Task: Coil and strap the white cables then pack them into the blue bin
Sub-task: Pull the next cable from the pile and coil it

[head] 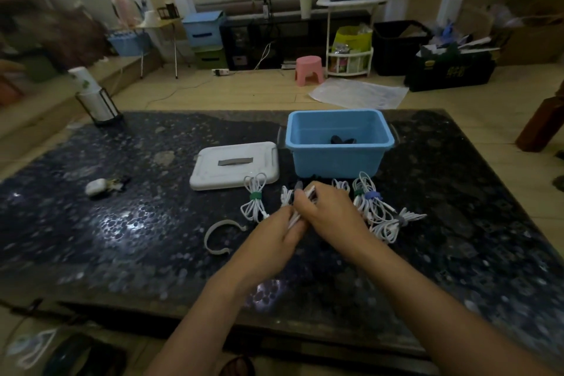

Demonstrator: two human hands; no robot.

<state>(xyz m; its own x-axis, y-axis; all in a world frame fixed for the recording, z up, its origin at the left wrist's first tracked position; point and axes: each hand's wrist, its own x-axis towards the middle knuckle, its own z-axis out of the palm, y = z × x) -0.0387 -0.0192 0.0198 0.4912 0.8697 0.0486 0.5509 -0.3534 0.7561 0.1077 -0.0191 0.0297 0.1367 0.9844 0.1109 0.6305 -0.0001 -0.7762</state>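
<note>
Both hands [300, 217] around white cable [294, 217]

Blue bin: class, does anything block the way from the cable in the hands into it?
Nothing visible does. The blue bin stands open-topped just beyond both hands, its white lid lying beside it on the table.

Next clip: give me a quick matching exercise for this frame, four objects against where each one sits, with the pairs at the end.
Things:
1. white lid
2. blue bin
3. green-strapped cable
4. loose white strap

Places:
A. nearest the table's front edge, left of the left hand
B. directly left of the bin
C. just in front of the lid
D. behind both hands

Pairs: 1-B, 2-D, 3-C, 4-A
</note>
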